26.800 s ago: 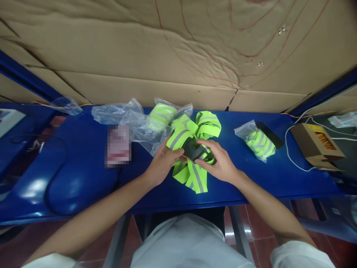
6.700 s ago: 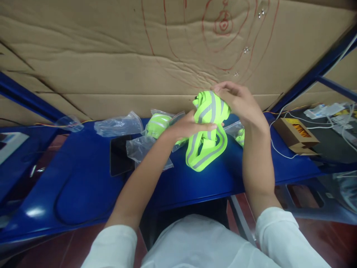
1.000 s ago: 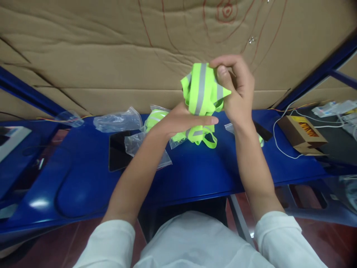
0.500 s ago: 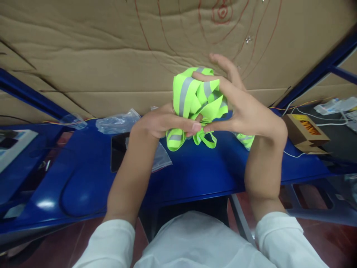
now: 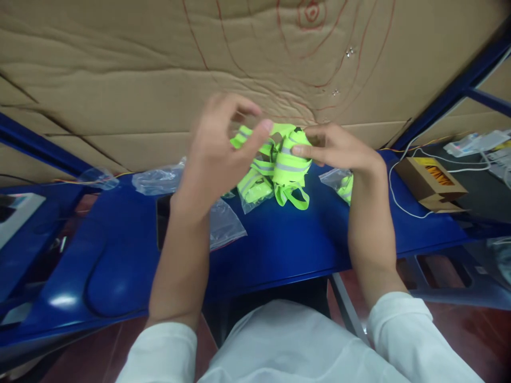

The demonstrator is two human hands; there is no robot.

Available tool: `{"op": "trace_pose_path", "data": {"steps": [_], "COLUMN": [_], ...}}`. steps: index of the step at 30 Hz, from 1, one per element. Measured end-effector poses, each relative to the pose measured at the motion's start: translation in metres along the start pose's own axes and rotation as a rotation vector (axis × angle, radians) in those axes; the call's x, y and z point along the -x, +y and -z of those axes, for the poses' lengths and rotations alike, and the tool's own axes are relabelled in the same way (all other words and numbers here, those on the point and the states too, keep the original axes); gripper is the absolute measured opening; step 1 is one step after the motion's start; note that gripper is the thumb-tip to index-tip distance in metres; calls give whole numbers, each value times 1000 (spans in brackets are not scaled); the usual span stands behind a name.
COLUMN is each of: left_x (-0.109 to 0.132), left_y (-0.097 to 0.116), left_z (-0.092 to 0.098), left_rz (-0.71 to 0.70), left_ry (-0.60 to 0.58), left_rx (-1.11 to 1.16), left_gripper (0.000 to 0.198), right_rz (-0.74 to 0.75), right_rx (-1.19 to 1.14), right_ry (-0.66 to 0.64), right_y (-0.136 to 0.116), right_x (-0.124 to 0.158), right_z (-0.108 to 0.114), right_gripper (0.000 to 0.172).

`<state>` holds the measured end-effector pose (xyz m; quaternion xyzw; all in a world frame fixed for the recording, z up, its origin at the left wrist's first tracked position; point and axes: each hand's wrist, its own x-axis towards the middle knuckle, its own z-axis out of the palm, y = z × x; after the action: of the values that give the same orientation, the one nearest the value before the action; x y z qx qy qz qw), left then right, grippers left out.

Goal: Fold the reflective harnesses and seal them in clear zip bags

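Note:
A bundle of neon-yellow reflective straps (image 5: 292,166) with grey stripes is folded up above the blue table, loops hanging from its lower end. My right hand (image 5: 339,148) grips its right side between thumb and fingers. To the left, my left hand (image 5: 217,154) is raised and slightly blurred, thumb and fingers apart with nothing visible between them. It partly covers the bundle's left end. Beneath lies a clear bag with a similar yellow strap (image 5: 255,191) inside. Another bagged yellow strap (image 5: 345,187) shows beside my right forearm.
An empty-looking zip bag (image 5: 227,226) and crumpled clear plastic (image 5: 157,180) lie on the blue table (image 5: 279,250). A dark flat object (image 5: 163,221) is partly behind my left arm. At right stands an open cardboard box (image 5: 433,181) near white cables. A cardboard wall (image 5: 139,101) rises behind.
My left hand has let go of the strap bundle and moved up and left. My right hand has lowered and turned the bundle, uncovering the bagged strap below.

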<state>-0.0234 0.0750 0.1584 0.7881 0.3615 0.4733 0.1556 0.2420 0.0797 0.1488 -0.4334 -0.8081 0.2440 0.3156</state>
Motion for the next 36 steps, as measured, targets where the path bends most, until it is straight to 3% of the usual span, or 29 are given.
{"op": "trace_pose_path", "data": {"steps": [3,7,11,14,17,19,21,23,28,30,33,36], "left_x": [5,5,-1,-5,-7,-7,-7,-6,-7,-7,-3,-2], "left_y": [8,0,-9,-11,-13,-16,-18,-19,-26,-25,-17,-9], "left_z": [-10,-23,-30,-31,-26,-21,-17,-16,-33,-42,-45,-35], "left_rz": [140,217,188,114,-70,-204,-300,-360,-499,-469,-354,-332], "left_ry": [-218,-214,-204,-108,-8,-19,-49,-34,219,284,309,161], "left_rx": [285,444,313,180,-20,-129,-203,-262,-237,-240,-283,-210], "left_gripper": [28,44,49,39,28,22,20,19,21,32,53,73], "right_rz": [-5,5,13,33,49,92,150,184,252,260,202,157], "right_rx": [-59,-102,-106,-31,87,149,164,110,-24,2,84,192], "right_ry": [97,174,228,273,400,474,432,295,35,38,169,303], "right_y": [2,2,10,9,-5,-17,-25,-25,-19,-23,-32,-31], "right_x": [-7,-13,-17,-14,-6,-2,0,-1,-10,-12,-14,-13], "right_z": [-7,-15,-22,-21,-12,-7,-4,-4,-12,-21,-33,-32], "right_gripper": [66,71,69,63,54,47,46,56,78,81,69,53]}}
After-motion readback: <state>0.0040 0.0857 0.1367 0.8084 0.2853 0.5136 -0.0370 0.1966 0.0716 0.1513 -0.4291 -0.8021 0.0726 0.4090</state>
